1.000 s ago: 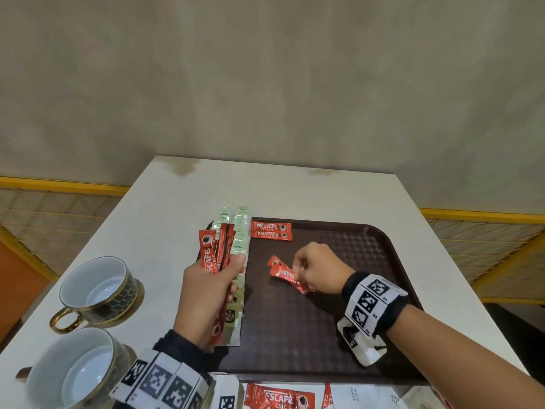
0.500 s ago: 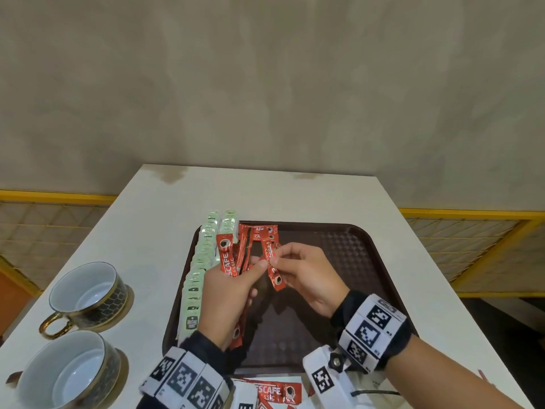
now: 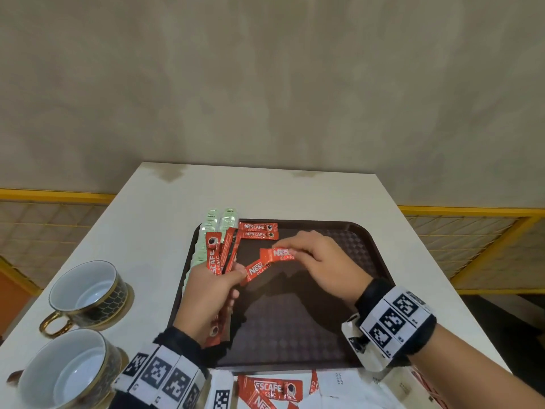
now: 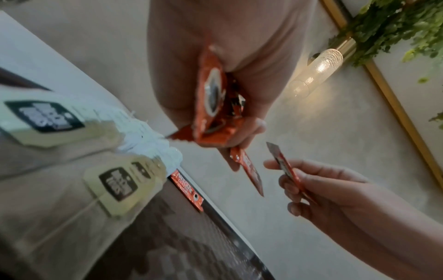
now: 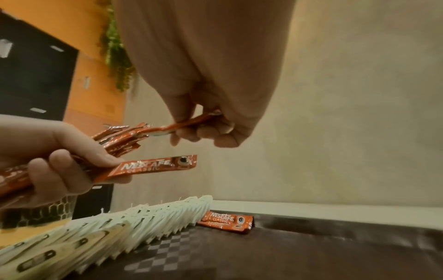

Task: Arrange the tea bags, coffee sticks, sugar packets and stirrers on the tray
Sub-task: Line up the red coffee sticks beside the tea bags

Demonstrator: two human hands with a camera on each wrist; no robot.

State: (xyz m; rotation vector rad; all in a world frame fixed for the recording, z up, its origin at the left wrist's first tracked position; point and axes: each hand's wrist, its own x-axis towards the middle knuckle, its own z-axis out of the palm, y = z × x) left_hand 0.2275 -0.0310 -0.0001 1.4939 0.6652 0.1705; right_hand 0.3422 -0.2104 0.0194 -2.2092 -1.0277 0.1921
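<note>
Above the dark brown tray [image 3: 362, 261], my left hand [image 3: 233, 276] grips a bundle of red coffee sticks [image 3: 218, 258]. One stick [image 3: 256, 270] juts out to the right from under its thumb. My right hand [image 3: 295, 252] pinches a single coffee stick [image 3: 280, 253] just right of the bundle; the right wrist view shows that stick [image 5: 191, 121] between thumb and fingers. Two coffee sticks [image 3: 259, 230] lie flat at the tray's far left corner. A row of pale green tea bags [image 3: 212, 222] lines the tray's left edge, overlapping like tiles [image 5: 143, 214].
Two gold-rimmed cups [image 3: 88, 293] [image 3: 67, 376] stand on the white table left of the tray. More red coffee sticks [image 3: 271, 391] and white packets [image 3: 339, 382] lie at the near edge below the tray. The table's far end meets a wall.
My right hand left the middle of the tray, met the bundle in my left hand, and now has drawn off to the right with one stick pinched. The left hand has shifted right over the tray.
</note>
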